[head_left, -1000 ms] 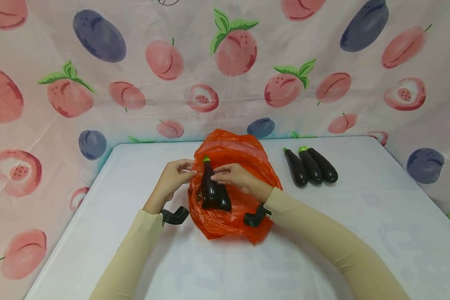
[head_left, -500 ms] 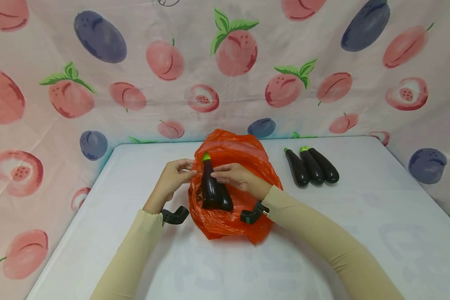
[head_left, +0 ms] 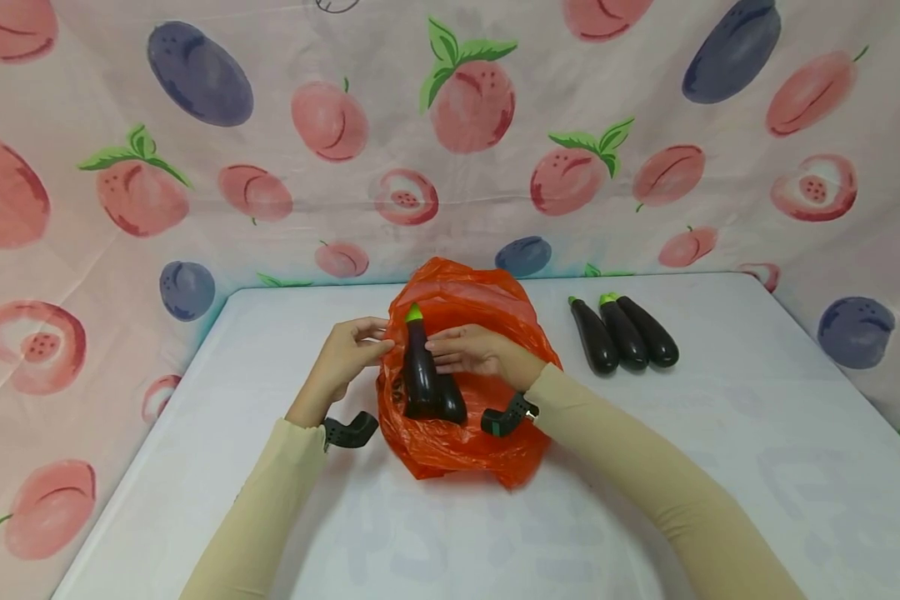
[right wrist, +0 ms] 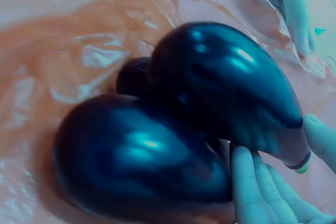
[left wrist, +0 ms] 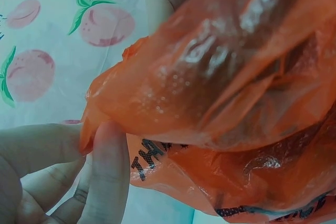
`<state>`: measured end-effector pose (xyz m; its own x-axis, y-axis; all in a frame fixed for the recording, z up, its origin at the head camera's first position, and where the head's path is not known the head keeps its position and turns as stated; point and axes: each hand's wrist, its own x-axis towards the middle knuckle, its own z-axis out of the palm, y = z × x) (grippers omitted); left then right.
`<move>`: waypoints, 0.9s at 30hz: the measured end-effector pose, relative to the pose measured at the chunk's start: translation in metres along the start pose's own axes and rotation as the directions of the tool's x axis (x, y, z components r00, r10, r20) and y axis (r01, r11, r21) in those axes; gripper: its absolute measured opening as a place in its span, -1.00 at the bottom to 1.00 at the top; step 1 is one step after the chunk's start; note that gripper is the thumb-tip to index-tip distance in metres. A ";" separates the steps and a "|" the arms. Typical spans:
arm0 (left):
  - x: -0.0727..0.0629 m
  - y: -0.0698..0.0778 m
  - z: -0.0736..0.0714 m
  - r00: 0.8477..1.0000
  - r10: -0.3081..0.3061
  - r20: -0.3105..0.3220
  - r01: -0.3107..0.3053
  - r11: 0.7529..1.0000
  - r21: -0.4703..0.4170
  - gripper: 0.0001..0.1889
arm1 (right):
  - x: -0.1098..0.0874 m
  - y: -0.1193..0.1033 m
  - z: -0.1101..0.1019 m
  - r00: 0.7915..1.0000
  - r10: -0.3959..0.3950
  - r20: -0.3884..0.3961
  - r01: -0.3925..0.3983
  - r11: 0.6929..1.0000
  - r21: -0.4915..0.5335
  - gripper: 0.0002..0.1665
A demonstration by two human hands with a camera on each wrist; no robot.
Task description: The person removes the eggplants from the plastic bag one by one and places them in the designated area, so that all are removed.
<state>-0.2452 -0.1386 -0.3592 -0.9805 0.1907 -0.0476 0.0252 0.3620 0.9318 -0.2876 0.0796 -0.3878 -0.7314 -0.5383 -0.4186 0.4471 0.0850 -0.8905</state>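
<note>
An orange-red plastic bag [head_left: 480, 454] lies with its mouth spread wide. Inside are glossy dark eggplants: a long one [head_left: 420, 379] with a green stem end on top, and another [head_left: 451, 398] partly under it. The right wrist view also shows part of a further dark shape [right wrist: 132, 77] behind them. My left hand [head_left: 351, 354] pinches the bag's left edge between thumb and fingers. My right hand [head_left: 480, 350] is over the bag's opening, its fingers nearly straight. Its thumb and fingertips are at the sides of the upper eggplant's neck.
To the right of the bag, three more eggplants [head_left: 624, 337] lie side by side on the white table [head_left: 735, 450]. A cloth printed with fruit [head_left: 472, 225] hangs behind the table. Dark wrist devices [head_left: 351, 430] sit on both wrists.
The upper eggplant has shifted slightly up within the bag. My right hand's fingers have loosened and drawn a little to the right. My left hand stays at the bag's edge.
</note>
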 end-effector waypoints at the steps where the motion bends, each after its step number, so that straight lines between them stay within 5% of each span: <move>1: 0.000 0.000 0.000 1.000 0.000 0.000 0.000 1.000 0.000 -0.66 | 0.001 0.000 -0.001 1.000 0.009 -0.001 -0.009 1.000 0.006 -0.53; 12: 0.001 -0.001 -0.003 1.000 -0.005 0.001 0.005 1.000 -0.013 -0.65 | -0.002 -0.005 0.000 0.995 -0.064 0.077 0.070 0.995 -0.074 -0.57; 21: 0.000 -0.001 -0.005 1.000 -0.007 0.000 0.007 0.999 -0.034 -0.65 | 0.004 -0.009 0.009 0.999 0.040 0.011 -0.040 0.998 -0.055 -0.50; 27: -0.001 -0.002 -0.006 1.000 -0.006 -0.005 0.006 1.000 -0.030 -0.65 | 0.002 -0.006 0.005 0.999 0.039 0.034 -0.039 0.999 -0.013 -0.48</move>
<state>-0.2452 -0.1449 -0.3585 -0.9816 0.1842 -0.0512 0.0138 0.3354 0.9420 -0.2890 0.0743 -0.3824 -0.6955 -0.5624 -0.4472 0.4684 0.1171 -0.8757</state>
